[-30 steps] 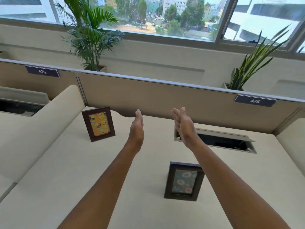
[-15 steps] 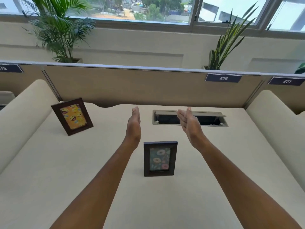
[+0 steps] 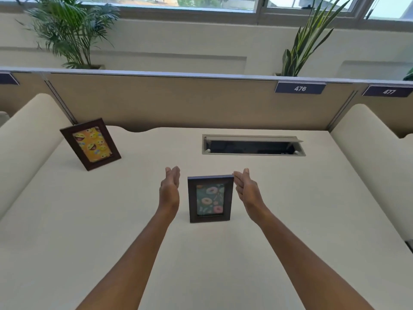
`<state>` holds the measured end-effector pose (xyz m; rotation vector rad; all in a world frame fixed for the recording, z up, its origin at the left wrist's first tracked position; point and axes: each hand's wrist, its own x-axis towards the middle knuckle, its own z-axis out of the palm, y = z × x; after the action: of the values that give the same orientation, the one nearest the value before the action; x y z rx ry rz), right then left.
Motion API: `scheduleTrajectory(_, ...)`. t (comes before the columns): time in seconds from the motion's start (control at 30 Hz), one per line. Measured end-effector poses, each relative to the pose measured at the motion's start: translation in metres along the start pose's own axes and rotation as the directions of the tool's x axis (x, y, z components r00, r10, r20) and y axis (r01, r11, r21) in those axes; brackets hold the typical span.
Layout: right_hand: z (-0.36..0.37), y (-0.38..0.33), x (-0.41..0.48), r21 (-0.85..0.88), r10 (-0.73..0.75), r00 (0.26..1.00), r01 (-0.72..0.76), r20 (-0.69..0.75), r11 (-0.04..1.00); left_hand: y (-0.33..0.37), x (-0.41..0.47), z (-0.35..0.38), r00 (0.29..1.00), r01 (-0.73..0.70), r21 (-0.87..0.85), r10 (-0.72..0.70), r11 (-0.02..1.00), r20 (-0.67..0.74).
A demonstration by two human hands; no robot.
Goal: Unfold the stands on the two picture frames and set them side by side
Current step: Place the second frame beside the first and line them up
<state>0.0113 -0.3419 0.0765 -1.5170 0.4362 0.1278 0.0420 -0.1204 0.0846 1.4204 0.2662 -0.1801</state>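
Head view is showing the doughnut frame [image 3: 210,198] standing near the middle of the desk [image 3: 290,220]; the left hand [image 3: 169,189] and right hand [image 3: 247,190] are waiting flat and empty on each side, fingers straight together; the smiley frame [image 3: 90,143] is leaning far left, well apart; the frames are probably light, stiff and breakable, so holding the wooden side edges looks best.

Cream surface [image 3: 290,220] with two standing picture frames

A dark-framed doughnut picture frame [image 3: 210,199] stood upright near the middle of the surface, facing the camera. Well apart from it, at the far left corner, an emoji picture frame [image 3: 90,144] with an orange picture stood tilted in the view. At the far side, right of centre, a rectangular cable hatch [image 3: 253,145] was set into the surface, its flap open.
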Motion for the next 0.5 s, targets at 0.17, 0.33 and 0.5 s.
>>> scheduleTrajectory(0.17, 0.006, 0.032, -0.002, 0.029, 0.075, 0.997, -0.075, -0.009, 0.997, -0.032, -0.017, -0.004, 0.996, 0.088, -0.015, -0.088, 0.996, -0.007)
scheduleTrajectory(0.33, 0.01, 0.054, -0.006, 0.029, 0.098, 0.995, -0.098, -0.022, 0.995, -0.059, -0.031, -0.004, 0.99, 0.141, -0.011, -0.141, 0.99, -0.009)
scheduleTrajectory(0.5, 0.014, 0.066, -0.01, 0.011, 0.132, 0.991, -0.132, -0.028, 0.991, -0.078, -0.043, 0.002, 0.987, 0.159, -0.009, -0.16, 0.987, -0.03)
